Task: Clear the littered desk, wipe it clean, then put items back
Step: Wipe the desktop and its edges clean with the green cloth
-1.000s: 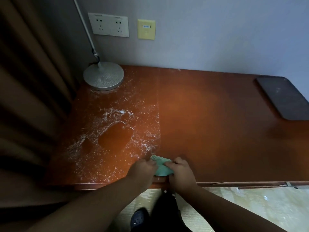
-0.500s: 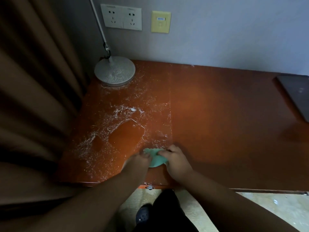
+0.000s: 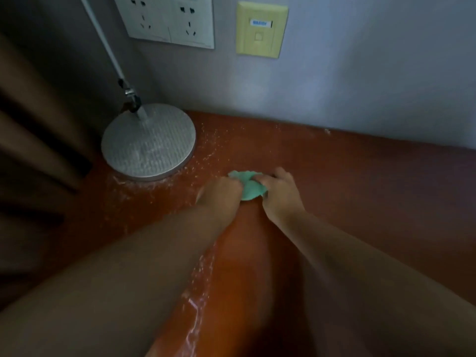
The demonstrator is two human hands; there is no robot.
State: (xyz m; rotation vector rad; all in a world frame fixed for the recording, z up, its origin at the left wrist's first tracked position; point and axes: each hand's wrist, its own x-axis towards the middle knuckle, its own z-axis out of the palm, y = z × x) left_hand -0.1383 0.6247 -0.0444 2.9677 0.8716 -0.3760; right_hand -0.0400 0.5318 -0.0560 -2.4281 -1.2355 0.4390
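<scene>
The green cloth [image 3: 249,188] lies bunched on the counter [image 3: 365,191] with a hand at each side. The left hand [image 3: 221,195] curls its fingers into the cloth's left edge, and the right hand [image 3: 279,193] grips its right side. The cloth sits near the counter's back edge under the wall [image 3: 360,86], just right of the round lamp base [image 3: 148,143] and apart from it. White dust [image 3: 210,155] rings the base and streaks between the forearms. Rightward the counter runs bare, while a curtain [image 3: 38,119] hems the left edge.
</scene>
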